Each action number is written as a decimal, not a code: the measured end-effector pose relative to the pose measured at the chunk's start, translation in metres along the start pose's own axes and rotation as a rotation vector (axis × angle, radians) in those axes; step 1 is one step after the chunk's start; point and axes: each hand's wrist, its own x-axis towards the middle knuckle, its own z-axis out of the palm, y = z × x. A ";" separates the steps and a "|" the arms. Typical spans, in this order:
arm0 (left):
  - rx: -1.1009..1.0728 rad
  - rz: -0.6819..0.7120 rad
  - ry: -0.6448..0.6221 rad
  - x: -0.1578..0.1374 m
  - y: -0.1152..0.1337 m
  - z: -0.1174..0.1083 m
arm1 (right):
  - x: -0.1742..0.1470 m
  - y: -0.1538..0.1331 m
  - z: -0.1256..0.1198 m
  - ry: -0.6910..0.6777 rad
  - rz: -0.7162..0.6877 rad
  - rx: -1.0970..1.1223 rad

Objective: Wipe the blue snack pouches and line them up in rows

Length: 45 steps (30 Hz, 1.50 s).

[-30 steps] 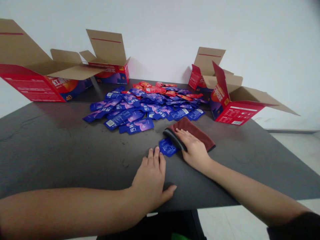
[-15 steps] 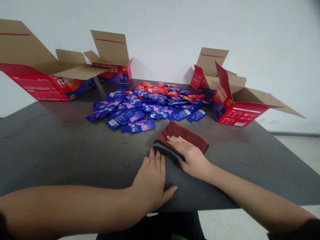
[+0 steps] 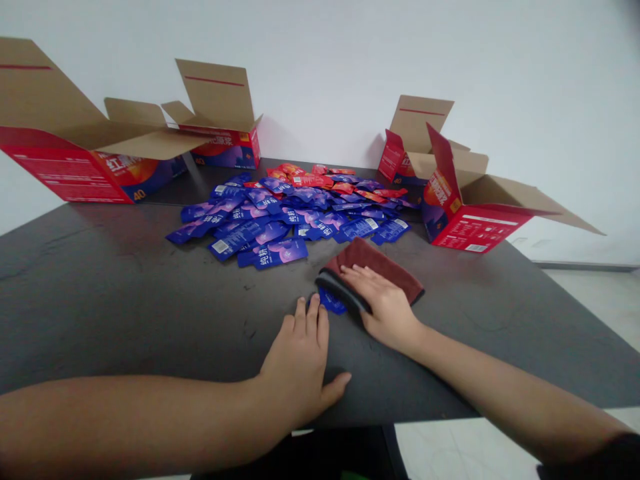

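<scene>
My right hand (image 3: 387, 310) holds a folded brown cloth (image 3: 373, 255) with a dark edge, its fingers laid over the top and its thumb side at the near edge. Partly under that cloth lies a single blue sachet (image 3: 331, 301), most of it hidden. My left hand (image 3: 299, 363) rests flat on the table with fingers stretched forward and thumb apart. Its fingertips are at the left end of the sachet. Beyond both hands is a pile of blue sachets (image 3: 275, 253) with red sachets (image 3: 313, 181) at its back.
Two open red cartons stand at the left, a large one (image 3: 65, 173) and one farther back (image 3: 227, 150). At the right are two more, a near one (image 3: 480, 227) and a far one (image 3: 397, 160). The grey table (image 3: 125, 307) ends at a white wall.
The cloth and my right hand have shifted slightly right, uncovering part of the blue sachet beneath. My left hand has barely moved.
</scene>
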 end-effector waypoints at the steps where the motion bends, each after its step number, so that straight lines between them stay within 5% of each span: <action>1: -0.001 0.001 -0.017 0.000 0.000 -0.001 | -0.001 -0.002 -0.001 -0.066 -0.089 0.024; 3: -0.001 0.006 -0.026 0.000 0.000 -0.002 | -0.001 -0.002 -0.002 -0.128 -0.160 0.049; 7: 0.013 -0.001 0.014 0.001 0.000 -0.001 | 0.002 0.006 -0.004 0.011 0.058 -0.031; 13: 0.022 0.021 -0.022 0.001 -0.001 0.000 | 0.001 -0.002 -0.002 -0.153 -0.184 0.010; 18: 0.000 0.020 0.041 0.003 -0.003 0.004 | 0.003 0.005 -0.004 0.012 0.063 -0.057; 23: -0.007 0.035 0.033 0.004 -0.002 0.004 | 0.001 -0.004 -0.003 -0.150 -0.193 0.024; 28: -0.003 0.018 0.058 0.003 -0.001 0.006 | 0.002 0.004 -0.007 -0.032 0.027 -0.023; 33: -0.005 0.050 0.007 0.004 -0.002 0.004 | 0.001 -0.005 -0.004 -0.151 -0.203 0.071; 38: 0.011 0.015 0.025 0.005 -0.001 0.002 | 0.003 0.005 -0.004 0.027 0.076 -0.033; 43: 0.006 0.030 0.004 0.003 -0.002 0.001 | 0.002 -0.002 -0.003 -0.123 -0.184 0.018; 45: 0.003 0.023 0.021 0.003 -0.002 0.002 | 0.003 -0.001 -0.003 -0.074 -0.089 -0.003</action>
